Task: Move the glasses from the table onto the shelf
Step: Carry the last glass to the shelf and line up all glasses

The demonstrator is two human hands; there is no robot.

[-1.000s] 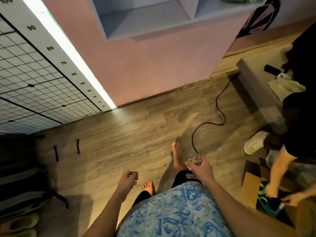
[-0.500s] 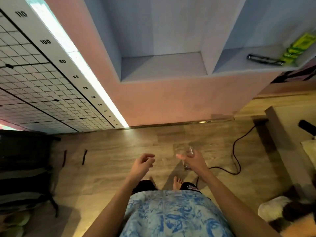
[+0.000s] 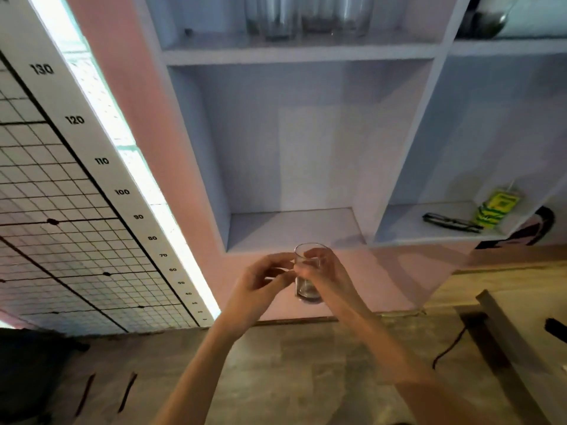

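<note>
We hold glass upright just below shelf front edge: right hand wrapped round it, left hand fingertips pinching side. Advice: lift clear of edge, set base flat, well inside.

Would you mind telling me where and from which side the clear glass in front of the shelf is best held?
Hold the glass around its straight middle wall, coming from the side. It stands upright with its open rim on top, so a wrap below the rim probably keeps it level and leaves the base free to set down. The right hand already grips it so from the right; the left hand touches its left side.
</note>
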